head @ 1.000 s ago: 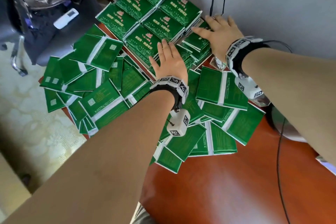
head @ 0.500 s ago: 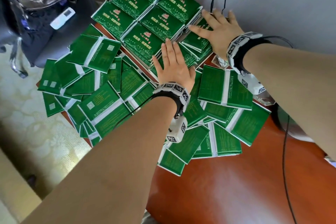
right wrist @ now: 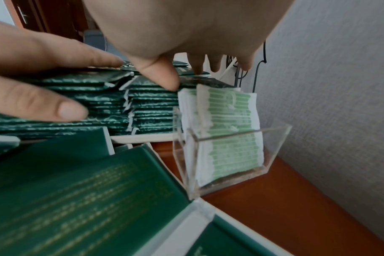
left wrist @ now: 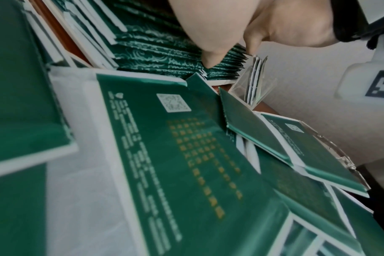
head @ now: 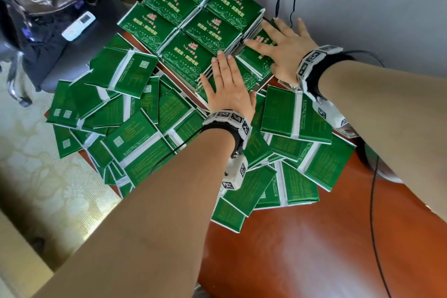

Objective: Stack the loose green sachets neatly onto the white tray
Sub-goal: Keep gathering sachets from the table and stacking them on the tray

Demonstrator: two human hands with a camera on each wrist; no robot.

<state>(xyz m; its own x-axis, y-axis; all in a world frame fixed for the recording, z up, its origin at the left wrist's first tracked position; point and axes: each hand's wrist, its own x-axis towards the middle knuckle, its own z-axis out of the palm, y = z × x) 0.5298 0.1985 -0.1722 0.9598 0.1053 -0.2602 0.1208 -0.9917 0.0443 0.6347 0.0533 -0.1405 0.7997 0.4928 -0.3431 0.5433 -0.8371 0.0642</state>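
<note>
Nearby, clear acrylic box (right wrist: 230, 147) beside stacked sachets (head: 193, 22), loose sachets (head: 135, 138) crowding table (head: 302, 249)

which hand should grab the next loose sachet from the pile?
Left. The left hand lies flat at the stack edge, right above the loose sachets; the right hand is spread on the far stack by the wall.

Glossy green sachets (head: 297, 113); polished wooden table (head: 302, 249).

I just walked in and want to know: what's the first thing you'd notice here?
Green everywhere: loose green sachets sprawl over the red-brown table, and neat stacks stand at the far end by the wall. Two flat hands, left hand and right hand, press on the nearest stacks.
</note>
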